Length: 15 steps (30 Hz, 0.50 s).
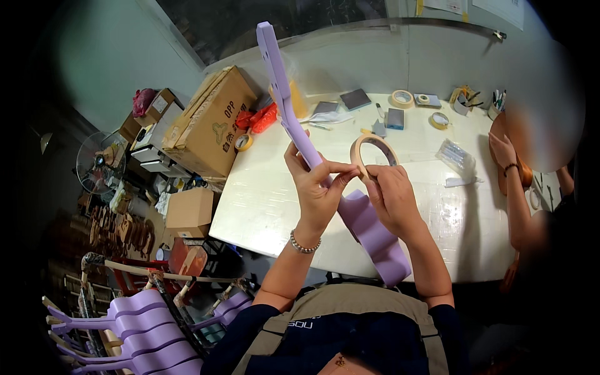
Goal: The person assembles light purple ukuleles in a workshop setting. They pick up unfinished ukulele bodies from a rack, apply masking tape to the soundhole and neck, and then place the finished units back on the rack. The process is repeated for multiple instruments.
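A lilac ukulele (370,226) is tilted in front of me, its body edge-on at the table's near edge and its headstock up at the far left. My left hand (317,186) is closed round its neck, while thumb and forefinger pinch close to the edge of a tape roll. That beige masking tape roll (357,150) is gripped by my right hand (394,194), fingers curled over its near rim. The fingertips of both hands almost meet there. Whether a loose strip of tape lies between them is too small to tell.
On the white table (256,194) lie more tape rolls (402,99), sanding blocks (395,119) and a clear plastic packet (456,157). A large carton (212,125) stands left. Lilac ukulele bodies (150,328) hang on a rack, lower left. At right, another person's hand (502,150) holds a brown instrument.
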Tool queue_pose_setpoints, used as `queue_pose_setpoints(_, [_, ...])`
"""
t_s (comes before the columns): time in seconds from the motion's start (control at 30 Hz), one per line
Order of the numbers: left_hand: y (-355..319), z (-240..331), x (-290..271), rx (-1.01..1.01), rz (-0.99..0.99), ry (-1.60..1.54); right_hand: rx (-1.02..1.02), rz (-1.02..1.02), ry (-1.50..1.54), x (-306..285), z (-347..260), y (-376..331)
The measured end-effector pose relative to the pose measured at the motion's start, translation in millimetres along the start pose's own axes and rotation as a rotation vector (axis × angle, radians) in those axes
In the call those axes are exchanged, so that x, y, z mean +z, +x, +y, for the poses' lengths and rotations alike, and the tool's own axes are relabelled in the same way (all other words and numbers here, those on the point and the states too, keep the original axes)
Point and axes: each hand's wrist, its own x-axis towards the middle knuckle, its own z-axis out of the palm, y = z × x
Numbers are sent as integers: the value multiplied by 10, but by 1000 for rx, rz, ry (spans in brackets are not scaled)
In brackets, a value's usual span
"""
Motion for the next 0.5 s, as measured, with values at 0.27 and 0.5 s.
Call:
queue_pose_setpoints(0.27, [-55, -119, -181, -38, 70, 112, 502, 101, 149, -160, 290, -100])
queue_pose_setpoints(0.5, [-49, -31, -119, -100, -81, 58, 185, 87, 262, -60, 21, -91])
